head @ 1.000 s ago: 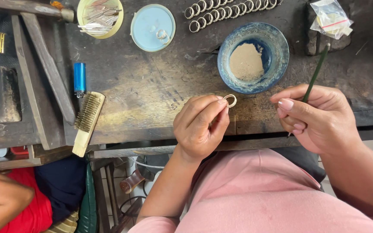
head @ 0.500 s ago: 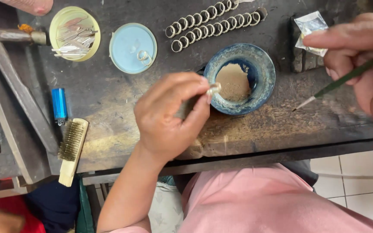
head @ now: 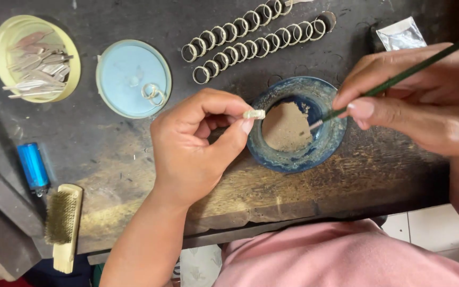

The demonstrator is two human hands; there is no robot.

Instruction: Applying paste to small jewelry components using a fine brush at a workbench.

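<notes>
At the centre of the frame the left hand pinches a small pale ring between thumb and forefinger, holding it just over the left rim of the blue bowl. From the right, the right hand is closed around a thin green brush, its tip dipped over the tan paste in the bowl. Two rows of metal rings lie above; a blue lid sits upper left; a wire brush lies lower left
</notes>
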